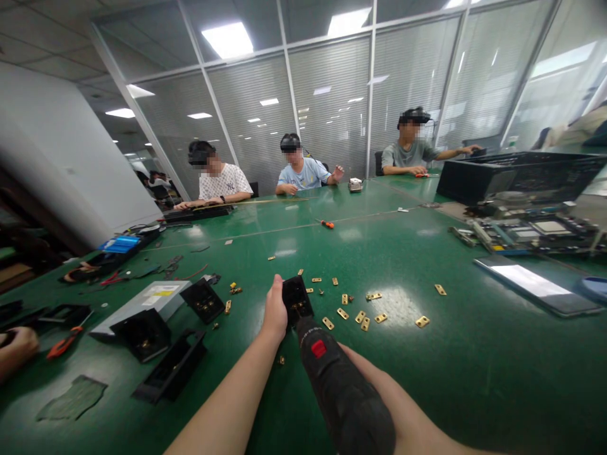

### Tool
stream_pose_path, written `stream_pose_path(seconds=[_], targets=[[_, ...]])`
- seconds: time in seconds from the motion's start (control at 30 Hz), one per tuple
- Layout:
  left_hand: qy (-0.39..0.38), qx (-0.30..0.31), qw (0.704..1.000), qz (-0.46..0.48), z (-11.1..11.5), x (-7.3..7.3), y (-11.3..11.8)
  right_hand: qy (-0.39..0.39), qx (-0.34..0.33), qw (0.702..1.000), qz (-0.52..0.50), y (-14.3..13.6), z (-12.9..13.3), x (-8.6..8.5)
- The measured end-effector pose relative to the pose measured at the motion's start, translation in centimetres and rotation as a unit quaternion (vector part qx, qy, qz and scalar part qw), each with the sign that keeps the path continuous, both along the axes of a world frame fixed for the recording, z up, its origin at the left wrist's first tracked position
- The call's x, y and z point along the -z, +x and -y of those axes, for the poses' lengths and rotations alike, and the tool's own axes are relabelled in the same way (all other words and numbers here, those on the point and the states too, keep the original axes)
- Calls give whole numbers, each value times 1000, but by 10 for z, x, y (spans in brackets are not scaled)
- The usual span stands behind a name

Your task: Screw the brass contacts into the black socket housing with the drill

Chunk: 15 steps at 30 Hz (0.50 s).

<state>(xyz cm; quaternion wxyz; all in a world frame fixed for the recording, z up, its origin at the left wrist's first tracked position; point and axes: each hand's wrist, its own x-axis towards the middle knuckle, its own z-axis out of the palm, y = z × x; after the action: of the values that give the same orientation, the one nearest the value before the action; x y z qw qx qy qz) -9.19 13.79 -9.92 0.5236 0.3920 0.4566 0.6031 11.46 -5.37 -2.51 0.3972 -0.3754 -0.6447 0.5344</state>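
Observation:
A black square housing (296, 294) with small brass parts inside is gripped at its left edge by my left hand (275, 311), thumb up. From the near side, a black power screwdriver (339, 385) with a red button points into the housing, its tip close to the brass parts. My right hand (374, 379) is wrapped round the tool's body, mostly hidden behind it. Several brass plates (360, 316) with holes lie flat on the green table (455, 373) just right of the housing. Loose screws (281, 360) lie near my left wrist.
More black housings (142, 335) and a silver box (142, 303) stand at left, with another person's hand (21, 346) and an orange tool (64, 344) beyond. A phone (535, 284), circuit boards (535, 230) and a black case (516, 180) lie right. Three people sit opposite.

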Motion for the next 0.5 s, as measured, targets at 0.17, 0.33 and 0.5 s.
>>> stream_pose_path(seconds=[0.17, 0.33, 0.5], targets=[[3, -11, 1000, -1, 5, -3, 1, -8, -2, 1000, -6, -4, -5, 9], [-5, 25, 1000, 11, 6, -5, 2, -71, -13, 997, -38, -19, -14, 39], [59, -52, 996, -52, -7, -23, -12, -137, -4, 987, -89, -21, -15, 56]])
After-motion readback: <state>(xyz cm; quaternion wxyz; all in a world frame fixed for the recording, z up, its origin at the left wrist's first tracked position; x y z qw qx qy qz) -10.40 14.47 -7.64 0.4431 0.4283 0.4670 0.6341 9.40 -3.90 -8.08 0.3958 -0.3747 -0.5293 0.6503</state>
